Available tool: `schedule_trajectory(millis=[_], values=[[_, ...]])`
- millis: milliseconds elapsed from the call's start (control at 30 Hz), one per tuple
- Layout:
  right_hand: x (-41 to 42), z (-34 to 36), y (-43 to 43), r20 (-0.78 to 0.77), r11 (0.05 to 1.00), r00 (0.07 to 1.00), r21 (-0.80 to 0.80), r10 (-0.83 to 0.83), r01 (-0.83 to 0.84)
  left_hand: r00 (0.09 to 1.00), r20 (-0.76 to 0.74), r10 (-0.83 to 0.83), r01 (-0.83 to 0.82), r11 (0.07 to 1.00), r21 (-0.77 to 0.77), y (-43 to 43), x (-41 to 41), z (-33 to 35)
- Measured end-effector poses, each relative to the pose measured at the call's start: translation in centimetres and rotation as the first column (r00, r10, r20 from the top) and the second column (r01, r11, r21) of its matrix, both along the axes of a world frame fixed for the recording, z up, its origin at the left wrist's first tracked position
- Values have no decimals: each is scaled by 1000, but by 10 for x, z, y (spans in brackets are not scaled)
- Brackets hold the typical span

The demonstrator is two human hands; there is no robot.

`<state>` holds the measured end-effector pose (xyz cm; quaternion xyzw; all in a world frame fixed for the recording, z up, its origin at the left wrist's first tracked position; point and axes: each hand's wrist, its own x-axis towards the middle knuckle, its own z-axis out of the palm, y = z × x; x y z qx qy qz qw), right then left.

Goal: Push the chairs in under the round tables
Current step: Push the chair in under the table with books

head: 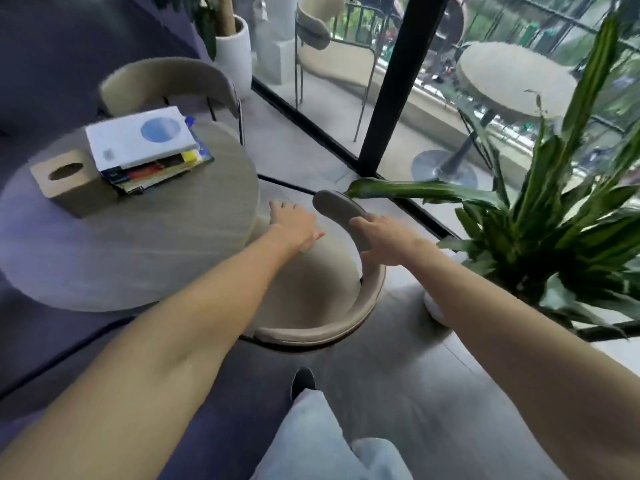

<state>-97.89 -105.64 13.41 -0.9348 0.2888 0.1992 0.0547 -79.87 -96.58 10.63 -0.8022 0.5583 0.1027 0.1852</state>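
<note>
The near chair [311, 285] stands at the edge of the round table [145, 244] that faces the glass wall, its open side turned to the table. Its seat just reaches the table's rim and most of it lies out in the open, so I judge this chair not yet pushed in. The left hand [294, 225] is open, fingers straight and spread, palm down over the seat close to the table's rim. The right hand [384, 242] lies on the top of the curved backrest; blur keeps me from telling whether its fingers clasp it or only rest there. At the table's far edge a second chair [169, 83] sits close in, its back just beyond the rim. Beyond the glass, the outer chair [329, 32] stands well apart from the outer round table [512, 81]; that one looks left to do.
</note>
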Motion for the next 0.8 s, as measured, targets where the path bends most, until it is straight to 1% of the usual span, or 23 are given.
schedule_trajectory(millis=[100, 267, 367, 533, 633, 700, 800], values=[[-11, -6, -26, -14, 999, 999, 27, 46, -46, 993, -28, 112, -112, 994, -12, -9, -12, 5], [-16, -25, -64, -37, 971, 971, 51, 237, -235, 968, -4, 251, -251, 967, -37, -8, -36, 4], [-13, -42, -84, -38, 941, 941, 65, 335, -333, 932, -32, 362, -363, 931, -40, -6, -62, -6], [-22, -73, -99, -85, 840, 836, 98, 542, -534, 815, -89, 573, -575, 818, 5, -1, -129, -31], [-33, -93, -100, -107, 752, 745, 85, 659, -653, 725, -112, 680, -682, 731, 27, -4, -171, -54], [-40, -107, -99, -116, 697, 687, 116, 717, -708, 676, -137, 724, -722, 688, 72, -8, -195, -70], [-50, -128, -99, -140, 631, 617, 105, 774, -768, 643, -145, 752, -734, 659, 165, -12, -219, -92]])
